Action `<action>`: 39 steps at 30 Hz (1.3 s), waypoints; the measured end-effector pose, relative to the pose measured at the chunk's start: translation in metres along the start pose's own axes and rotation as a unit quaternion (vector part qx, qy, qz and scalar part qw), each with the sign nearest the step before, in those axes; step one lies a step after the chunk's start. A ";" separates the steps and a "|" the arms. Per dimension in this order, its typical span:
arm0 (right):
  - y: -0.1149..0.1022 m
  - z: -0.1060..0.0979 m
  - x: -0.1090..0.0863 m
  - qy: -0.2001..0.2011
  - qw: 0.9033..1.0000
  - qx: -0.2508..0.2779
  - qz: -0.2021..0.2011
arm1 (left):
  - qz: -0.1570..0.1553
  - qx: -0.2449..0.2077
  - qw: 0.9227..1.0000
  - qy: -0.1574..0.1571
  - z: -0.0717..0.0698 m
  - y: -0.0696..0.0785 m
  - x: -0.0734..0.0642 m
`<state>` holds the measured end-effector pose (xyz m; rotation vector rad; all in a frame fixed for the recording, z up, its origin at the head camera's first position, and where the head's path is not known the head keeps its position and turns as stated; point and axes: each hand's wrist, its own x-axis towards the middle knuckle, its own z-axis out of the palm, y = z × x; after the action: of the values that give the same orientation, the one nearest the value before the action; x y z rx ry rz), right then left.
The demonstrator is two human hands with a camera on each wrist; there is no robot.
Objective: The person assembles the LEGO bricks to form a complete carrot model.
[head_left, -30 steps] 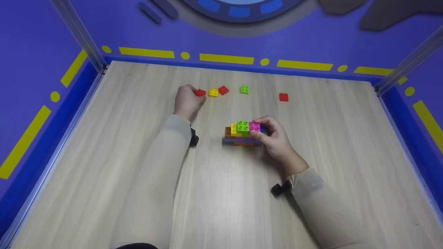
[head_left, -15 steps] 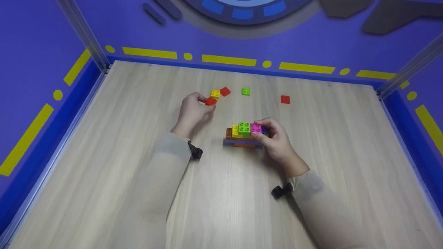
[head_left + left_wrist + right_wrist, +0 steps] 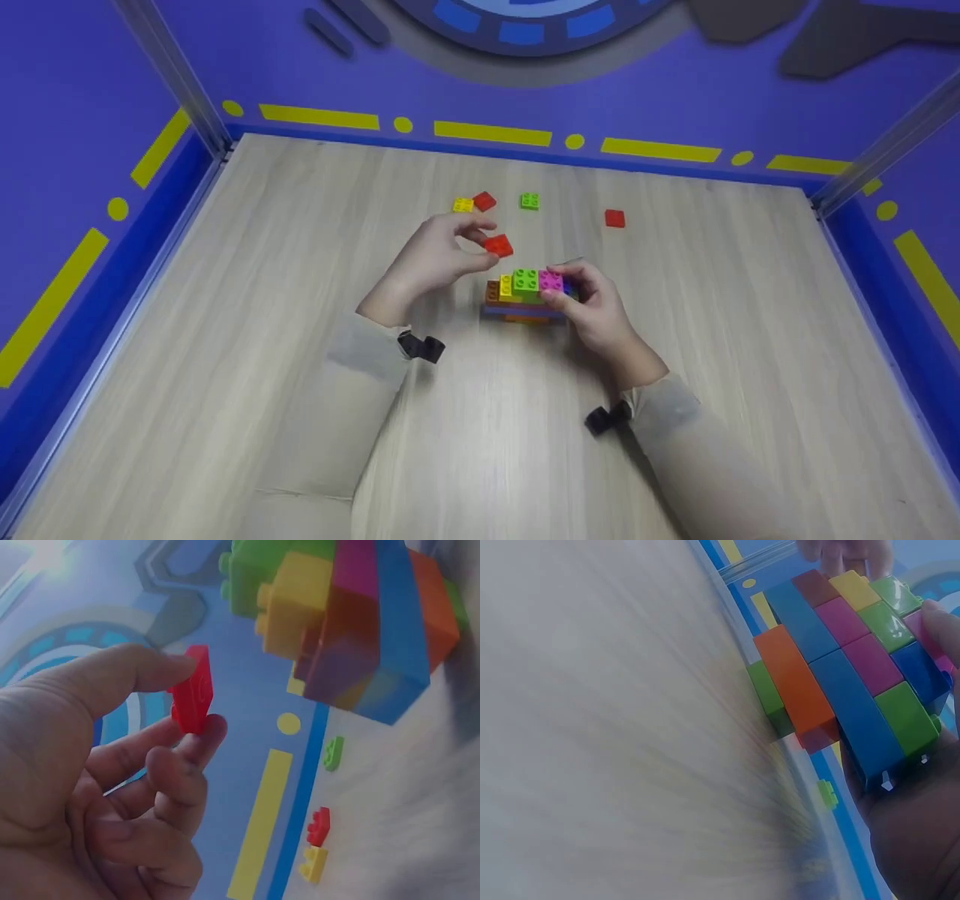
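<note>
A red toy brick [image 3: 498,245] is pinched between thumb and fingertips of my left hand [image 3: 439,259], just up and left of a stack of bricks. In the left wrist view that red brick [image 3: 193,694] stands on edge between thumb and finger. My right hand [image 3: 600,307] grips the stack [image 3: 526,280] at its right end, thumb and fingers around the pink top brick. Seen from the right wrist, the brick stack [image 3: 844,652] has a green brick at the bottom, then orange, long blue bricks, and mixed colours above. The right palm hides part of its end.
On the table [image 3: 315,225] beyond my hands lie a yellow brick [image 3: 463,204], a red one [image 3: 484,200] touching it, and a light green brick [image 3: 530,201]. Another red brick [image 3: 615,218] sits farther right. Blue-purple panels [image 3: 525,97] wall the table's back and sides.
My left hand has brought the red brick from the far left toward me and rightward, close to the stack. The right hand keeps its grip on the stack in nearly the same place.
</note>
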<state>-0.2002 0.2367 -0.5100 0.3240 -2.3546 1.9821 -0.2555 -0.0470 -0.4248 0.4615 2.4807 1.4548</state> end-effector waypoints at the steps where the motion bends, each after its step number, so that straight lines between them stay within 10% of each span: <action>1: 0.000 0.000 0.000 0.000 1.000 0.000 0.002 | 0.006 0.006 1.000 -0.009 0.000 0.002 -0.002; 19: 0.000 -0.002 -0.001 -0.015 1.000 -0.002 -0.011 | 0.056 0.038 0.992 -0.108 0.014 0.011 -0.010; 39: -0.002 -0.001 0.000 -0.008 0.999 -0.009 -0.033 | 0.065 0.041 0.994 -0.075 0.024 0.008 -0.011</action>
<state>-0.1995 0.2370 -0.5081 0.4114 -2.3378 1.9349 -0.2359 -0.0277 -0.4290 0.7322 2.4369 1.3123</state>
